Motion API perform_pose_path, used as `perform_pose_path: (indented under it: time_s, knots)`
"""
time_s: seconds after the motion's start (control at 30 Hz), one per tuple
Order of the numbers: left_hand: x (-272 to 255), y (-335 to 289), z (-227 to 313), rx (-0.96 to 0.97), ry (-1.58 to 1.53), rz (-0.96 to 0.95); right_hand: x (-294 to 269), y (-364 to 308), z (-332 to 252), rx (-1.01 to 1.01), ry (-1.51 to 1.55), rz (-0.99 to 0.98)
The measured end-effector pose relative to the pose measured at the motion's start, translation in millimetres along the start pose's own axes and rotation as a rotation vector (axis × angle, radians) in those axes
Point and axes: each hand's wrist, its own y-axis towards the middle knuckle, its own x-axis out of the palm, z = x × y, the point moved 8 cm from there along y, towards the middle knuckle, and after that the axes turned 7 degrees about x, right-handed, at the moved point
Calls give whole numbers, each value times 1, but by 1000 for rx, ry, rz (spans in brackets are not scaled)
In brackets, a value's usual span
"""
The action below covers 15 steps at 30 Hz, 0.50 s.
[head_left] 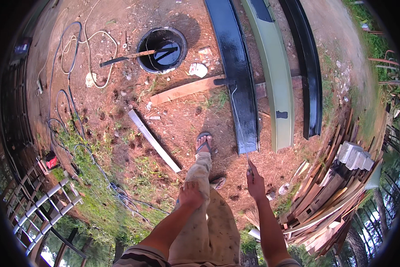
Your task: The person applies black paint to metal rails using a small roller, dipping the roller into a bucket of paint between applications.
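My right hand [255, 181] is closed round the handle of a long-framed paint roller [241, 129]. The roller's thin metal rod runs forward along a steel beam [238, 58] coated in glossy black paint. Its dark head lies at the beam's left edge. My left hand [191, 194] rests on my bent left knee, fingers lying over the trouser cloth and holding nothing. To the right is a green beam [271, 66] with black patches at its far end and near its front end. Beyond it lies another black beam [308, 75].
A round black tub [184, 44] with dark liquid has a stick across it. Planks [186, 90] lie under the beams; a pale metal strip [153, 140] lies left of my foot. Hoses [71, 84] coil at left. Stacked lumber [318, 200] and grey blocks [355, 155] stand right.
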Motion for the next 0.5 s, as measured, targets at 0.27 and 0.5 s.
perform_pose_path:
  time_s: [0.27, 0.5]
  knots:
    - [14, -5, 1, 40, 60, 37, 10, -166, 118, 221, -102, -79]
    - [39, -13, -6, 80, 146, 42, 32, -65, 54, 68, 31, 56]
